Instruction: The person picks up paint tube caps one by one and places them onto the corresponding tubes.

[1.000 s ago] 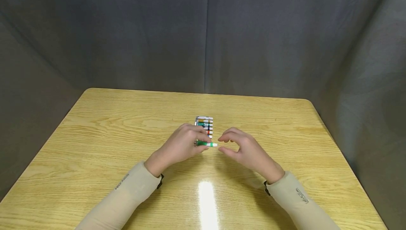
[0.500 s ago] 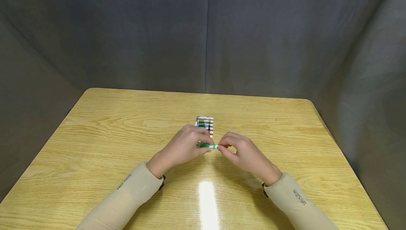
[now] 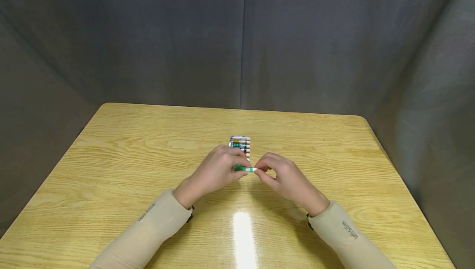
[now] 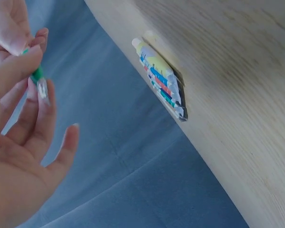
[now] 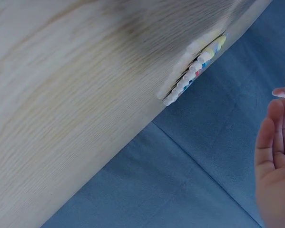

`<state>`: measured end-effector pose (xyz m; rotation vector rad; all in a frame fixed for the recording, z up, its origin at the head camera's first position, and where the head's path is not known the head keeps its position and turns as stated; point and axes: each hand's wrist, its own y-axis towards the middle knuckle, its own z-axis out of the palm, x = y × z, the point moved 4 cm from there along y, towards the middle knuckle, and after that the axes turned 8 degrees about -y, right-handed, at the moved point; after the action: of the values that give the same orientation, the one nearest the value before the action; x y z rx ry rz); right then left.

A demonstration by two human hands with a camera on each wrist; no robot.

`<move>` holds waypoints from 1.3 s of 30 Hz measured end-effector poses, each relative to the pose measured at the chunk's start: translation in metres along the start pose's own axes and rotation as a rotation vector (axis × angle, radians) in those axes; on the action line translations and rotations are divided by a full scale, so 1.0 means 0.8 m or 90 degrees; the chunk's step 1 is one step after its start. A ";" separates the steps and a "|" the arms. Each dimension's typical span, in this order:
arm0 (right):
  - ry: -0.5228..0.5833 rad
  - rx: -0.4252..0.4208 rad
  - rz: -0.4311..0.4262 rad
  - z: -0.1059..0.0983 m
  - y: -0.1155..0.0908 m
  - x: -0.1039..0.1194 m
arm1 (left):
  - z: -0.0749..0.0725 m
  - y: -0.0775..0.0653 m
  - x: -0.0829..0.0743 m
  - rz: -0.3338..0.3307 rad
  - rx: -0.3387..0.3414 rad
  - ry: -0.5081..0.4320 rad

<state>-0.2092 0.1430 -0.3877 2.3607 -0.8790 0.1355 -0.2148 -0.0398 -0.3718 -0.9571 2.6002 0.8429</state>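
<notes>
A small green paint tube (image 3: 240, 168) with a white cap (image 3: 255, 169) lies crosswise between my two hands, above the table. My left hand (image 3: 217, 170) pinches its body between thumb and fingers. At the cap end, the thumb and fingertips of my right hand (image 3: 285, 178) pinch it and hide part of the cap. In the left wrist view the crimped silver end of the green tube (image 4: 42, 90) shows beside the left fingers. The right wrist view catches only part of the right hand (image 5: 278, 156) at its edge.
Just beyond my hands, a row of several paint tubes (image 3: 240, 141) with white caps and coloured bands lies side by side on the wooden table (image 3: 148, 137). My left hand partly covers the row in the head view. A dark cloth curtain (image 3: 237, 46) hangs behind the table.
My right hand has moved left and closed its fingertips on the cap end of the green paint tube. My left hand has shifted slightly right, keeping its pinch on the tube.
</notes>
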 end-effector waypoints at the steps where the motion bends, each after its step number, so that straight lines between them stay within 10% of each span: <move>1: 0.002 0.005 0.012 0.000 0.001 -0.001 | 0.000 0.000 -0.001 0.008 -0.009 0.011; 20: 0.182 0.117 0.271 -0.001 0.004 -0.022 | 0.000 -0.001 -0.018 0.194 -0.144 0.185; 31: 0.047 0.041 0.242 -0.008 0.005 -0.029 | 0.022 0.000 0.023 -0.042 0.012 0.053; 39: 0.049 0.018 0.276 -0.019 0.000 -0.044 | 0.038 0.001 0.044 -0.080 0.068 0.016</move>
<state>-0.2352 0.1712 -0.3858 2.1400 -1.3446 0.4115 -0.2411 -0.0393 -0.4103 -1.0936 2.5463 0.6583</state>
